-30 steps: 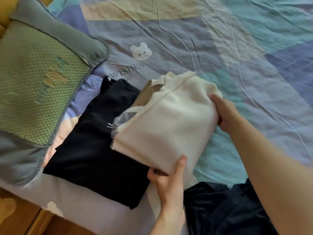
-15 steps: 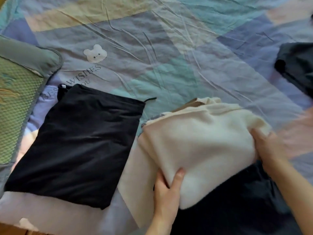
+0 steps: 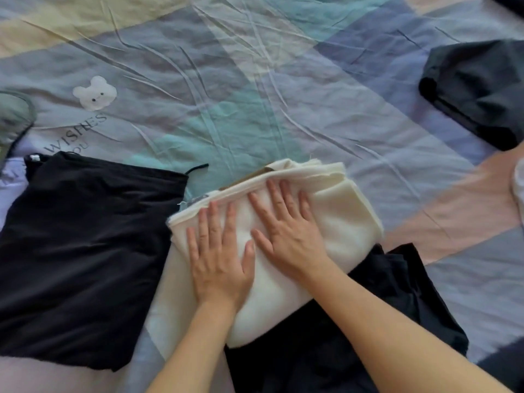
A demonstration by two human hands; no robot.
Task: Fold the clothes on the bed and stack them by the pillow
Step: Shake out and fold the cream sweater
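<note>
Lying in the middle of the bed is a folded cream top [image 3: 340, 217]. Its long side runs on a slant, from low on the left up to high on the right, and a brown bit peeks out at its far edge. Both hands press flat on it. The left hand [image 3: 218, 251] has its fingers straight and spread a little, and it holds nothing. The right hand [image 3: 289, 231] is flat too, fingers straight and pointing away from the person, just beside the left hand with the thumbs almost touching.

The near part of the cream top rests on a crumpled dark cloth [image 3: 382, 307]. Just to the left lies a folded black garment [image 3: 85, 256], flat, with a thin string sticking out at its top right corner. It is close to the cream top, but I cannot tell if they touch. A corner of the grey pillow [image 3: 14, 117] shows at the far left edge, near the black garment.

Well apart, at the far right, sits another dark bundle [image 3: 476, 89].

Under it all is a wrinkled bed sheet [image 3: 255, 80] with big blocks of blue, teal, yellow, purple and pink. A little white bear [image 3: 95, 93] is printed on it, with the word "WISHES" below.
</note>
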